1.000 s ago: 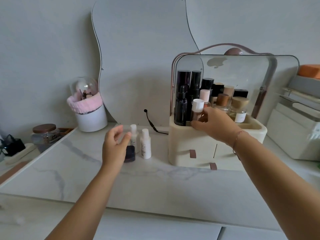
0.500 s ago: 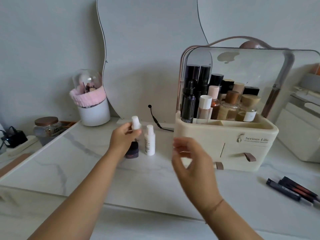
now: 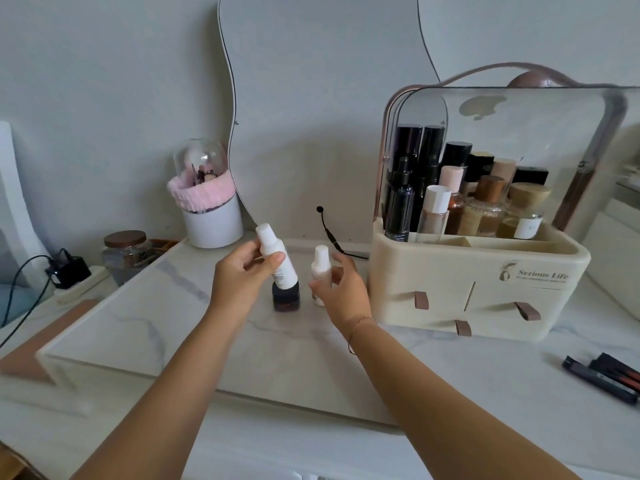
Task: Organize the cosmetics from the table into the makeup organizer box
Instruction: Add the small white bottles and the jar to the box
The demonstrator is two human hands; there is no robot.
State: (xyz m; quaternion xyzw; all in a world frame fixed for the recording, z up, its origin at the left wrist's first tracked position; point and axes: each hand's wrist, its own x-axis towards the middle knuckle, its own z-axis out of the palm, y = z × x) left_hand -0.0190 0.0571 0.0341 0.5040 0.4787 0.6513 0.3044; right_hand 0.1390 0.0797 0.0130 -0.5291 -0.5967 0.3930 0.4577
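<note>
Left hand (image 3: 242, 282) clamps one white bottle (image 3: 277, 261); right hand (image 3: 341, 289) spreads around another bottle (image 3: 320, 271) beside the organizer box (image 3: 485, 271) — pinch low, lift upright.

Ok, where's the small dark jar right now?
In the head view the small dark jar stands on the marble table at centre, between the left hand and right hand, beside a white bottle.

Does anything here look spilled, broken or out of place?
Nothing looks spilled or broken. Only the dark slim cosmetic sticks lie loose at the table's right edge, away from the cream plastic organizer box.
</note>
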